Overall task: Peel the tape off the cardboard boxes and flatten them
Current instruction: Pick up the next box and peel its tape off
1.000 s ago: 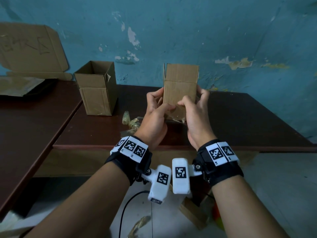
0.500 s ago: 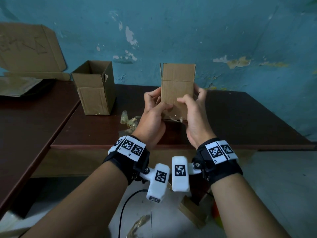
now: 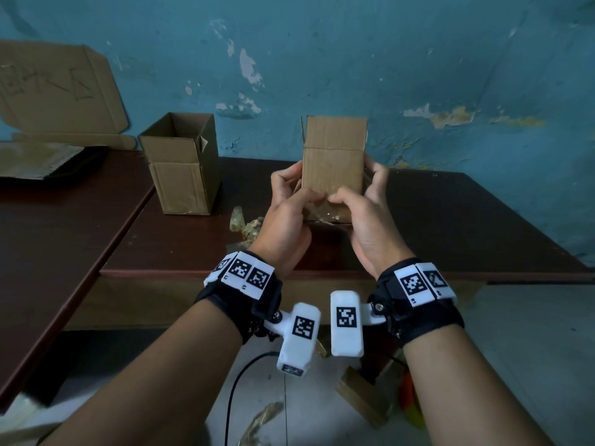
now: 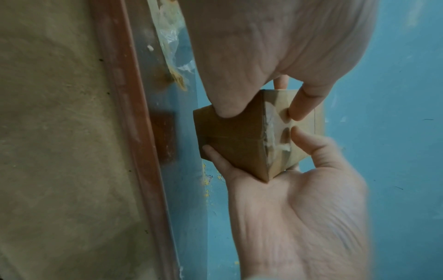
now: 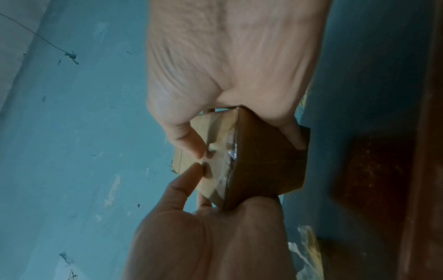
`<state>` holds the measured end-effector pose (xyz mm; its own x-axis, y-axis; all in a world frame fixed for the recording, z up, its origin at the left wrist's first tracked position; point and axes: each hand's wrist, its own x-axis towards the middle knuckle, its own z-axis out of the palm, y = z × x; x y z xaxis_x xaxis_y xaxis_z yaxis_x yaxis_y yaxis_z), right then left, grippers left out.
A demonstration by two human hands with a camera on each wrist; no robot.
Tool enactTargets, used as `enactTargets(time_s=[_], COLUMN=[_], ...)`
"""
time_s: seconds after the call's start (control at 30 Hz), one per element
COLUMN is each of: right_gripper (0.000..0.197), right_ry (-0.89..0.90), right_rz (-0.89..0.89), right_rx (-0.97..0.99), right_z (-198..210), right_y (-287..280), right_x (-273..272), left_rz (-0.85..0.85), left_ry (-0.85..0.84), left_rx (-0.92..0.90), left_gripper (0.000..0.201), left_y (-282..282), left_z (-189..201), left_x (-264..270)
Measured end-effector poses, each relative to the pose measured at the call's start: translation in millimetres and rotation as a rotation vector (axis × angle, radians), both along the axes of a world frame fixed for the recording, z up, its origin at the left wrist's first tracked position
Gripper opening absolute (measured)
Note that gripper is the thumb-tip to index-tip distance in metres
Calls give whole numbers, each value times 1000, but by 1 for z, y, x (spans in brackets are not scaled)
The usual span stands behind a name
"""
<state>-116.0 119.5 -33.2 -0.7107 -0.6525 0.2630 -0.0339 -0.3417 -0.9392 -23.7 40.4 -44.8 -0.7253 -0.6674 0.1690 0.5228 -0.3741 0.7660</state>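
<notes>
I've got the small cardboard box [image 3: 333, 169] up above the table [image 3: 450, 220], left hand [image 3: 285, 220] and right hand [image 3: 367, 226] curled round it, thumbs meeting on the near face. An open box [image 3: 183, 165] stands at ten o'clock; the scrawl on the flattened cardboard [image 3: 58, 88] is unreadable.

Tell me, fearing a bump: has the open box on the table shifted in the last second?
No. The open box stands in the same spot by the left edge of the table.
</notes>
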Motion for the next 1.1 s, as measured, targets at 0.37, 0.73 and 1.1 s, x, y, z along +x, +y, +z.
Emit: enactTargets(time_s=[0.37,0.73,1.1], right_gripper=[62,59,54], right_ry=[-4,-31,-48], right_rz=[-56,-145,-131], right_rx=[56,18,38], right_z=[0,4,6], right_y=[-3,2,1], right_x=[1,3,4], left_rz=[8,4,-1], left_ry=[-48,-52,-44], left_rx=[-41,-81,-78], left_gripper=[51,54,55], left_y=[-1,5,4], left_z=[-1,-3,-2], left_x=[0,-5,-3])
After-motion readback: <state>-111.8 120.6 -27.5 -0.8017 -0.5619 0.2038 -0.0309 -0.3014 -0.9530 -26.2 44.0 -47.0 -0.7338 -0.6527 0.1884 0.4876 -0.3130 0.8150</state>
